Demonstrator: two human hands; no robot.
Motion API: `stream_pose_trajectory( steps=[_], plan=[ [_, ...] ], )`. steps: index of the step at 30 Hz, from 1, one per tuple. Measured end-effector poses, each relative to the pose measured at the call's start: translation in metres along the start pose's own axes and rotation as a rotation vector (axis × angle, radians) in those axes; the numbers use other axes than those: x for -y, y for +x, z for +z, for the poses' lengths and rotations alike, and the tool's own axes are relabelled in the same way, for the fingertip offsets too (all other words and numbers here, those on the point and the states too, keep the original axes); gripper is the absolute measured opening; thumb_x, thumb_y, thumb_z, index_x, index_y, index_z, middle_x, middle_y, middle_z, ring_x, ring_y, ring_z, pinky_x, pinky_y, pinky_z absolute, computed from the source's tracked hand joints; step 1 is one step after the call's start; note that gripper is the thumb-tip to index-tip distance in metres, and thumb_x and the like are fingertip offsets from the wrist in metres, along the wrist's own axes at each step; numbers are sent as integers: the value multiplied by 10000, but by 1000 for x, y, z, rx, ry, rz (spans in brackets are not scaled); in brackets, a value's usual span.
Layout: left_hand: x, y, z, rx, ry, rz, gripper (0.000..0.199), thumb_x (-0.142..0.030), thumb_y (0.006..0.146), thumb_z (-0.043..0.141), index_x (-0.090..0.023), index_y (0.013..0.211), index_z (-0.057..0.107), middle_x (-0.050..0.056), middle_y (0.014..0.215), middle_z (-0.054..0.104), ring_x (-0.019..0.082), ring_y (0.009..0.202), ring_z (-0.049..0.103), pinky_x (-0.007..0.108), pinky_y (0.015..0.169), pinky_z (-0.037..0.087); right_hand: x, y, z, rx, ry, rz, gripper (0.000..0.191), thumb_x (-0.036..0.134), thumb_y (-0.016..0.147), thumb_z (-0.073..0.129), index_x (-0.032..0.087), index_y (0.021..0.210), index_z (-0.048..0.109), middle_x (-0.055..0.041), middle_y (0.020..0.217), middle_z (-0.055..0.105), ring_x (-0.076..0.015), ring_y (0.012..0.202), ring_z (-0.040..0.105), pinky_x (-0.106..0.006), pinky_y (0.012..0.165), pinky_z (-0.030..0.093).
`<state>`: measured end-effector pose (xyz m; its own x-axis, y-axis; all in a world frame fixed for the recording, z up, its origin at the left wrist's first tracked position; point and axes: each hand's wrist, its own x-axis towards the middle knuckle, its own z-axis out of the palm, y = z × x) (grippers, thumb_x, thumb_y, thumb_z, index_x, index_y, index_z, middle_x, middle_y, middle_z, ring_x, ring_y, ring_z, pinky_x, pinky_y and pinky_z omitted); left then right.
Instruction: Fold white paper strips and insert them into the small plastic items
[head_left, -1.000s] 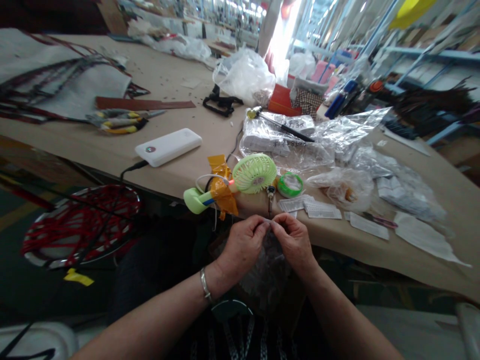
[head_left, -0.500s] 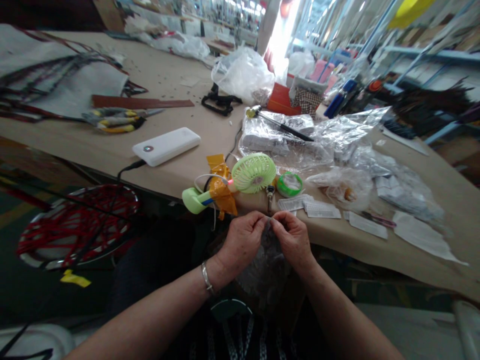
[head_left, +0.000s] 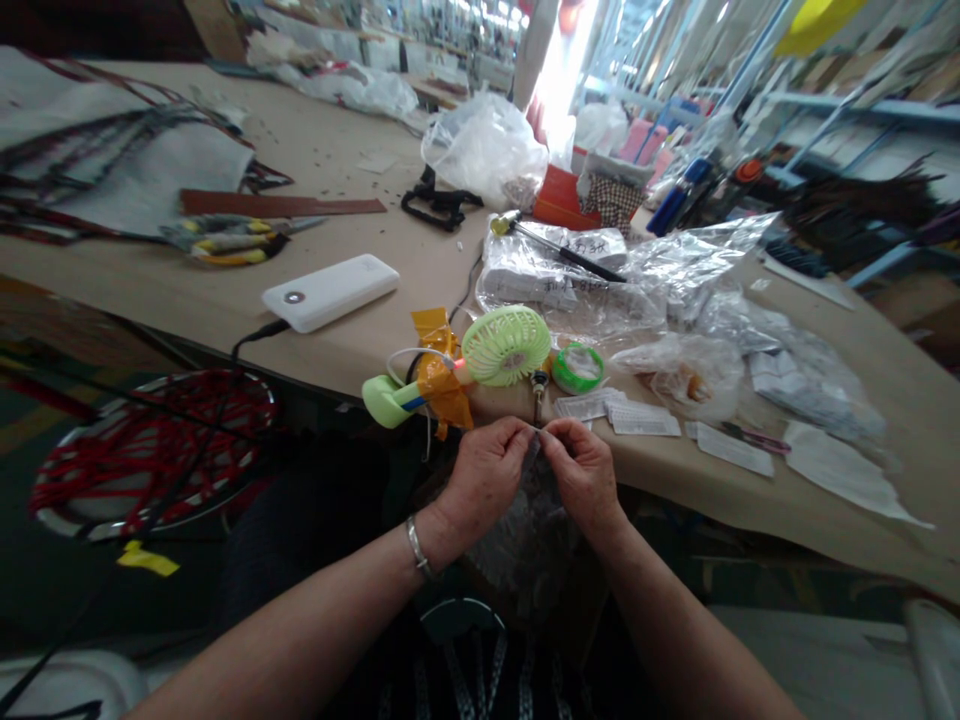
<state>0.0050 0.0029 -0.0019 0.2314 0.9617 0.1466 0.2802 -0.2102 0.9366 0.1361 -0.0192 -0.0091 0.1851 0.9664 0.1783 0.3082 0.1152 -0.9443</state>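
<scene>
My left hand (head_left: 491, 470) is closed in a pinch at the table's front edge, a silver bracelet on its wrist. Opposite it, my right hand (head_left: 581, 462) pinches as well, and the fingertips of both almost meet. Between them shows a tiny pale bit, too small to name. Just beyond the fingertips, a thin metal-tipped tool (head_left: 538, 388) points toward me over the edge. Below the hands hangs a clear plastic bag (head_left: 517, 535), dim in shadow. A green fan (head_left: 506, 345), bound with orange tape (head_left: 444, 388), stands left of the tool; a green round tub (head_left: 577, 368) is on its right.
White printed cards (head_left: 645, 417) lie right of my hands. Behind are plastic-wrapped packs (head_left: 555, 265) with a small hammer (head_left: 559, 250) on top. A white power bank (head_left: 334, 292) and pliers (head_left: 232, 240) lie to the left. A red-laced round stool (head_left: 154, 450) stands below the table.
Both hands stay in nearly the same place, still pinching. The fingertips have shifted slightly, and the pale bit between them shows a little more clearly.
</scene>
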Motion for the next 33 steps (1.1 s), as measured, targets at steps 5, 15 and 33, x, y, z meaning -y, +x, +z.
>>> stream_pose_trajectory(
  steps=[5,15,33],
  plan=[
    [-6,-7,-3,21,-15,-5,214,-226,834,465,-151,704,617,-20,638,590,90,595,516,185,565,381,3,-9,-2,5,10,-9,124,287,798,568,171,752,577,32,631,538,-98,584,484,-211,574,405],
    [14,-22,-5,120,-14,-127,236,-278,834,466,-173,836,678,26,797,690,150,741,606,233,691,438,13,-9,-47,-21,-681,-472,157,239,849,537,180,973,612,-54,910,647,-181,881,580,-304,819,459],
    [-2,-20,25,307,-595,-552,161,-268,759,564,-128,710,628,36,662,639,122,600,571,231,588,446,-14,0,-65,-104,-675,-693,123,158,835,563,235,868,653,-15,929,697,-180,981,600,-436,1004,326]
  ],
)
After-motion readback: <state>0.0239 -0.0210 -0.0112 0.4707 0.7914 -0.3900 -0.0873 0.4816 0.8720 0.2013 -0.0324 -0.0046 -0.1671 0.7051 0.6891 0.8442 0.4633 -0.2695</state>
